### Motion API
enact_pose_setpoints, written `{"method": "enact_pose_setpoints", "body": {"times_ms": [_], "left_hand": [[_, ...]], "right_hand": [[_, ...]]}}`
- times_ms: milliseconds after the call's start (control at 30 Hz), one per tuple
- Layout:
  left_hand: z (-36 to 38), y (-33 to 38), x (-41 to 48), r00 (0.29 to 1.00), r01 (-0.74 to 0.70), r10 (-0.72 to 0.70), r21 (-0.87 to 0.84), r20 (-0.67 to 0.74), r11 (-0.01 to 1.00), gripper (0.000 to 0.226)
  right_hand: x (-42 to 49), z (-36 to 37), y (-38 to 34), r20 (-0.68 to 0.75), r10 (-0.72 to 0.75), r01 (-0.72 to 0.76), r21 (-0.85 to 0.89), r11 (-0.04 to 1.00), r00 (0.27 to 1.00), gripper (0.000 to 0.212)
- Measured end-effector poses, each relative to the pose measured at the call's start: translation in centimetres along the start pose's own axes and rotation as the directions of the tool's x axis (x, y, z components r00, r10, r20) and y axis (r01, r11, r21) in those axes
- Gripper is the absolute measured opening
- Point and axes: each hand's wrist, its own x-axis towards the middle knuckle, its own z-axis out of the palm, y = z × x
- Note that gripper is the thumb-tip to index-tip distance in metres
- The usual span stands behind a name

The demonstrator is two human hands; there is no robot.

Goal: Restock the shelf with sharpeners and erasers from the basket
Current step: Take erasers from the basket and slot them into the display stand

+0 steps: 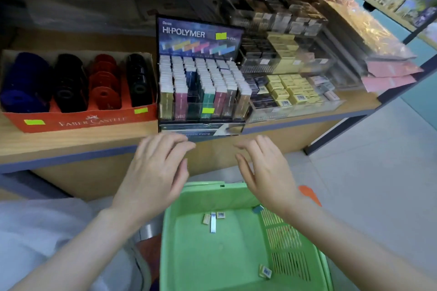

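A green plastic basket (pixel 186 250) sits low in front of me, with a few small erasers (pixel 212 218) on its floor and one more eraser (pixel 265 272) near its right wall. Both hands hover above its far rim, fingers relaxed and holding nothing: my left hand (pixel 153 172) and my right hand (pixel 264 170). On the wooden shelf (pixel 71 144) stands a black Hi-Polymer eraser display (pixel 201 82) filled with rows of erasers. Left of it a red Faber-Castell box (pixel 78 120) holds blue, black and red sharpeners (pixel 104 85).
Clear acrylic trays (pixel 293 92) with yellow and dark boxed erasers fill the shelf's right part, with pink packs (pixel 390 75) beyond. A blue metal shelf post (pixel 335 132) and pale floor tiles lie to the right. An orange object (pixel 309 194) lies beside the basket.
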Motion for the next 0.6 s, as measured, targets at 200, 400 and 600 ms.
{"method": "enact_pose_setpoints", "body": {"times_ms": [200,400,600], "left_hand": [[7.7,-1.3,-5.6,0.859,0.34,-0.302,-0.018,0.414,0.94,0.043],[12.7,-2.6,-7.3,0.658,0.602,-0.465,-0.042,0.593,0.798,0.038],[13.6,-2.6,-6.8,0.637,0.672,-0.516,-0.086,0.573,0.735,0.028]], "right_hand": [[-11.8,7.6,3.1,0.602,0.389,-0.444,-0.064,0.894,0.697,0.038],[-18.3,17.4,5.6,0.831,0.468,-0.634,-0.191,0.749,0.302,0.053],[-19.5,24.8,5.7,0.804,0.502,-0.692,-0.163,0.703,0.32,0.055]]}}
